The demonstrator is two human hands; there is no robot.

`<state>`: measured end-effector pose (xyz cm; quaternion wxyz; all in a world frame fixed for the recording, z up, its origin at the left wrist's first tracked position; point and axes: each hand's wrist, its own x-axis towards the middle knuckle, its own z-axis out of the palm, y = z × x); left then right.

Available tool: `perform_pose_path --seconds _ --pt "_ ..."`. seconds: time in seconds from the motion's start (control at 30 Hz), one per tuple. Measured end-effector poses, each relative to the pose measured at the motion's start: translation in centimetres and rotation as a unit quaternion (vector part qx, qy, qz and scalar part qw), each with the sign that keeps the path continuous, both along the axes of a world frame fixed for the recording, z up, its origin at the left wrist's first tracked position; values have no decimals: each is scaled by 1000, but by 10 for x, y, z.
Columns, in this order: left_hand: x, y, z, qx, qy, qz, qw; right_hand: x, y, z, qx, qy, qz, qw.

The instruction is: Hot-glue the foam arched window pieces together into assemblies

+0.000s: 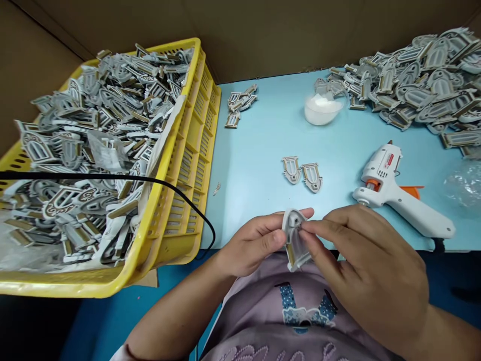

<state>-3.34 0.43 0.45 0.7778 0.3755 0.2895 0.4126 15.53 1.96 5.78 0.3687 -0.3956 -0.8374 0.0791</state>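
Small grey-white arched plastic piece with a gold-brown edge [295, 243] is up between the two hands, just past the near edge of the light blue worktop [259, 150], in front of the torso. Long axis runs roughly away from the person, slightly tilted: rounded end far, flat end near.

Left hand [248, 244] has it, fingers curled behind, thumb at its left edge. Right hand [370, 271] comes in from the right, thumb and index nearly together at the round boss by the rounded end. Can't tell if they grip the boss or something tiny. Both hands about equally near.

Straight ahead on the worktop, well short of the rest: two matching arched pieces [311, 177], side by side, apart from the hands. Beyond them, a clear bowl of white stuff [322, 109], with a big heap of grey pieces [417, 85] to its right.

White glue gun with orange parts [408, 205] lies right, just beyond the right hand. Yellow slatted plastic basket [191, 195], piled with pieces, walls off the left; black cable [165, 182] crosses it. Nothing between the hands and the pair.
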Motion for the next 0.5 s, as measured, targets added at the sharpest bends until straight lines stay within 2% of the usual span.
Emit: perform_pose_path --seconds 0.2,0.33,0.5 --pt "6 -1 1 -22 -14 8 1000 -5 2 -11 72 -8 -8 997" --pt "11 -2 3 -71 -67 -1 995 3 7 -10 18 29 18 999" --pt "11 -2 6 -121 -136 -13 983 28 11 7 -69 51 14 996"
